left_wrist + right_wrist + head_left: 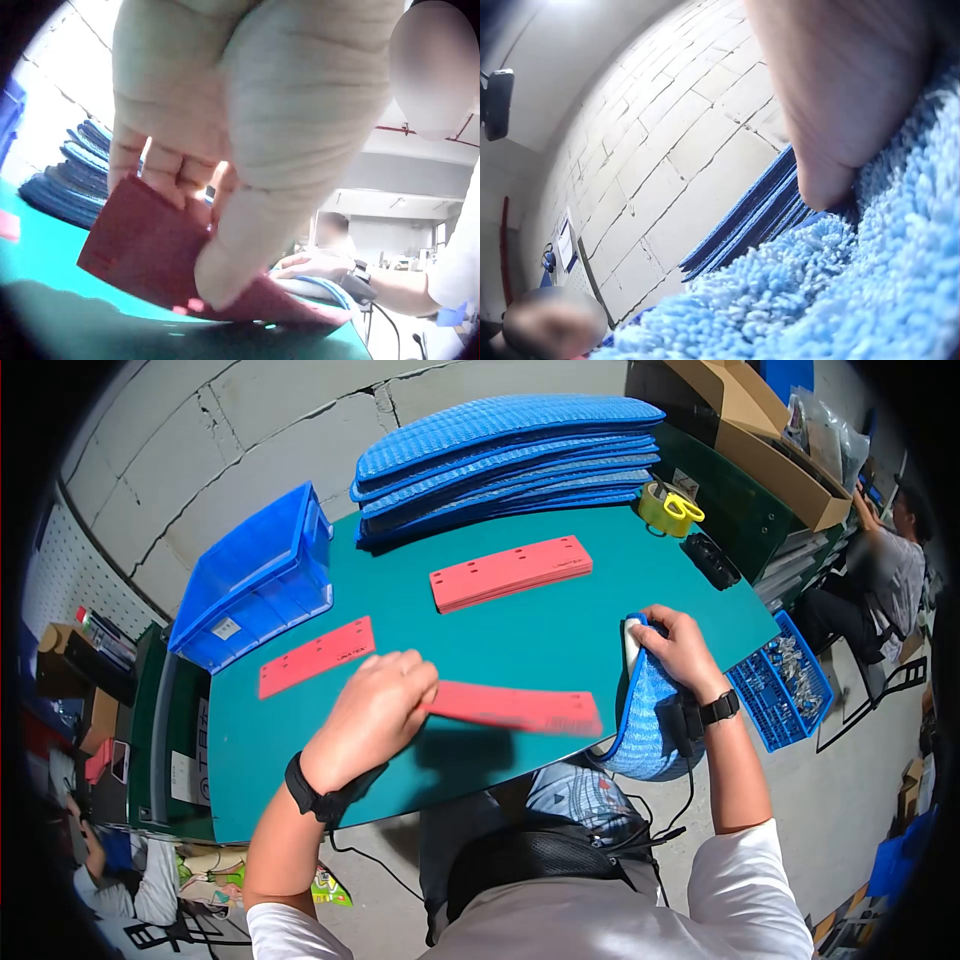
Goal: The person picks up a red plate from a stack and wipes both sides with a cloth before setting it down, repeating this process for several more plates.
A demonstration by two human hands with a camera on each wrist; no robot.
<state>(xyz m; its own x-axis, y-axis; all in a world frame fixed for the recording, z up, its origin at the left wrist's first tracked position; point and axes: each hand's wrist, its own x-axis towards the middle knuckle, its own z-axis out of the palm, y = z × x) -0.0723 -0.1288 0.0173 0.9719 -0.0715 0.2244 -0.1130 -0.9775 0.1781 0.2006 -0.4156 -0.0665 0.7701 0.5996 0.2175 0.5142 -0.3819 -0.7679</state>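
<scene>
My left hand pinches one end of a red card strip, thumb on one face and fingers behind it, as the left wrist view shows. The strip's far end blurs and points toward my right hand. That hand grips the top edge of a blue mop pad, which hangs curved over the table's right front edge. Its fluffy looped pile fills the lower right wrist view. Another red strip lies beyond my left hand. A stack of red strips with punched holes sits mid-table.
Blue mop pads are piled at the back of the green table. A blue bin stands at the left. Yellow scissors and a black object lie back right. A blue crate of small parts is beyond the right edge.
</scene>
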